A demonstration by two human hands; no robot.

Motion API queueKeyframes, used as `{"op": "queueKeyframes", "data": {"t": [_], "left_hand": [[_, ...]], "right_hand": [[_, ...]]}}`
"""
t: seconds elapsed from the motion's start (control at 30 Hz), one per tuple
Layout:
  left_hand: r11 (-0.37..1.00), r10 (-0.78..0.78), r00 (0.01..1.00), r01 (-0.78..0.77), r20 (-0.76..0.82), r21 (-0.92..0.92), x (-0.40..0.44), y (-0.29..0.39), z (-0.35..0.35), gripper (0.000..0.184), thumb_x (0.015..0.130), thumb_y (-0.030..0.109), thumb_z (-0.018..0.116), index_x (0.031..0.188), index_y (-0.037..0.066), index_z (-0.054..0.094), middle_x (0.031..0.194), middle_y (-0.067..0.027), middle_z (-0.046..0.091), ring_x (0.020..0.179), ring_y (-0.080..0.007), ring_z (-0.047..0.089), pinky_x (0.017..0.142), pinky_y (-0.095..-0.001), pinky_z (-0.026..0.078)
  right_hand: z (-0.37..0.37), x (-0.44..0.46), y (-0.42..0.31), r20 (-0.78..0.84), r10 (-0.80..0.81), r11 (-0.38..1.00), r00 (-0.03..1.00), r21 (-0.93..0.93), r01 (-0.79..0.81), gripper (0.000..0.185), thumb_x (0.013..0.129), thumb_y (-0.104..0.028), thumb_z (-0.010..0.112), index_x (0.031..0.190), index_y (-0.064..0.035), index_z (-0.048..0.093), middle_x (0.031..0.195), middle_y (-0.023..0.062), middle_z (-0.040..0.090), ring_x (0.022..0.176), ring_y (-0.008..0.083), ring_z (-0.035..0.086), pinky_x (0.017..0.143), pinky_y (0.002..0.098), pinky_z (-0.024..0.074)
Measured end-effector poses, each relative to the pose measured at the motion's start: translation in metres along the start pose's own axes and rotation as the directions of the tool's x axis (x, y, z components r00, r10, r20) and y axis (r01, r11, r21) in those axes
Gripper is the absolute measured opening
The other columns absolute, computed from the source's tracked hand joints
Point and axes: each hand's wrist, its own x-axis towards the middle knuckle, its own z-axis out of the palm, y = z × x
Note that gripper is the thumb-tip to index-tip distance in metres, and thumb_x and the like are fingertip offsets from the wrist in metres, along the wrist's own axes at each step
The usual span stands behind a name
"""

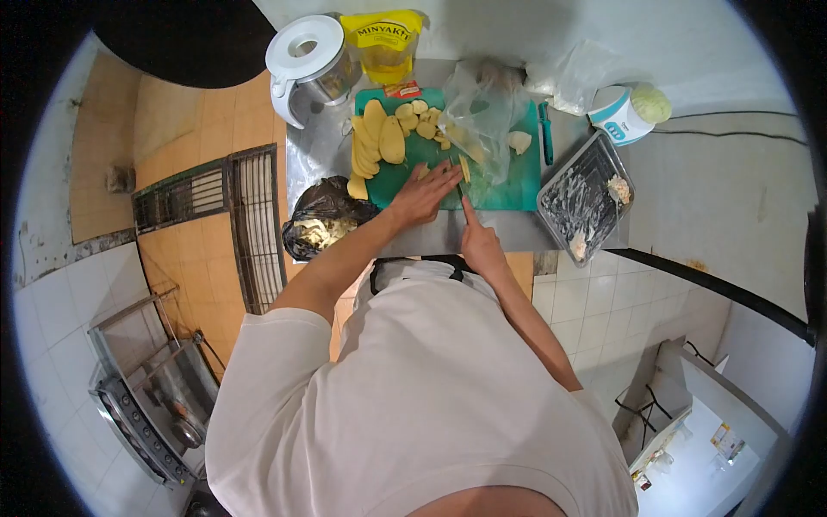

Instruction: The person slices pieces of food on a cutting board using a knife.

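My left hand [424,195] presses down on a potato slice, mostly hidden under its fingers, on the green cutting board [525,191]. In my right hand [482,247] is a knife [462,193], its blade beside my left fingertips. Just past the blade lies a thin yellow potato strip [465,167]. Long potato slices [392,141] overlap along the board's left side. Smaller round slices [425,129] are heaped at its far middle. A clear plastic bag [482,121] covers part of the board, next to a pale chunk [519,141].
A black bag of peelings [323,226] sits left of the board. To the right are a teal-handled tool [545,133], a smeared clear tray [586,198] and a kitchen scale [613,116] bearing a pale green round item. Behind stand a blender jug [310,60] and yellow pouch [383,43].
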Motion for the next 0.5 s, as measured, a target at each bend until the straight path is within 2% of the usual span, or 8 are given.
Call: {"op": "queueKeyframes", "data": {"t": [0.13, 0.33, 0.43, 0.5], "left_hand": [[0.998, 0.052, 0.988, -0.056, 0.148, 0.024, 0.01, -0.011, -0.007, 0.089, 0.078, 0.009, 0.064, 0.159, 0.009, 0.025, 0.165, -0.008, 0.029, 0.153, -0.0256, 0.026, 0.117, -0.057, 0.027], [0.995, 0.104, 0.98, -0.102, 0.171, -0.02, 0.015, -0.019, -0.009, 0.089, 0.078, 0.012, 0.064, 0.158, 0.003, 0.026, 0.164, -0.0128, 0.03, 0.153, -0.0262, 0.026, 0.117, -0.0575, 0.027], [0.994, 0.106, 0.977, -0.109, 0.185, 0.008, 0.016, -0.018, -0.007, 0.088, 0.078, 0.013, 0.064, 0.157, 0.003, 0.028, 0.164, -0.0133, 0.031, 0.153, -0.0266, 0.027, 0.117, -0.0571, 0.028], [0.989, 0.124, 0.977, -0.136, 0.174, 0.057, 0.015, -0.019, -0.007, 0.087, 0.078, 0.014, 0.064, 0.156, 0.003, 0.029, 0.164, -0.0134, 0.031, 0.153, -0.0268, 0.027, 0.117, -0.057, 0.028]], "right_hand": [[-0.014, 0.003, -0.005, 0.013, -0.044, 0.998, 0.999, 0.038, 0.044, 0.065, 0.099, -0.014, 0.047, 0.16, -0.018, 0.024, 0.077, 0.0379, 0.063, 0.079, 0.0578, 0.062, 0.08, 0.0636, 0.0484], [-0.016, 0.014, -0.005, 0.046, -0.057, 0.997, 0.997, 0.06, 0.055, 0.067, 0.099, -0.014, 0.046, 0.161, -0.0172, 0.02, 0.077, 0.0398, 0.062, 0.08, 0.0583, 0.062, 0.081, 0.0644, 0.0479], [-0.021, 0.007, -0.018, 0.081, 0.069, 0.997, 0.994, 0.023, -0.071, 0.069, 0.1, -0.014, 0.046, 0.162, -0.0197, 0.017, 0.077, 0.0375, 0.063, 0.078, 0.0572, 0.063, 0.079, 0.0651, 0.0481], [0.0, 0.008, -0.005, 0.065, 0.071, 0.997, 0.995, 0.007, -0.071, 0.07, 0.101, -0.015, 0.046, 0.163, -0.0223, 0.014, 0.075, 0.0361, 0.064, 0.077, 0.0565, 0.063, 0.078, 0.0655, 0.0479]]}}
